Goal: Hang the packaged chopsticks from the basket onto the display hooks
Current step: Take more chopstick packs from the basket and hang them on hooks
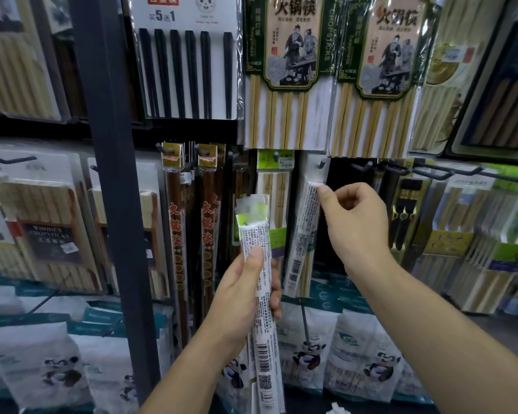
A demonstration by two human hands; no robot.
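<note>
Your right hand [353, 222] pinches a clear white-labelled chopstick packet [302, 234] just below the dark metal hook [322, 164]; your left hand [240, 297] grips a second packet [256, 234], lower left.

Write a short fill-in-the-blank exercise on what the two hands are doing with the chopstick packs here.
The chopstick pack held clear of the rack is gripped by the ____.
The right hand pinches a second pack near its ____ end.
That second pack's tab sits on a display ____.
Missing: left hand; top; hook.

Two bare forearms, left hand [243, 282], right hand [356, 222], short plain fingernails
</note>
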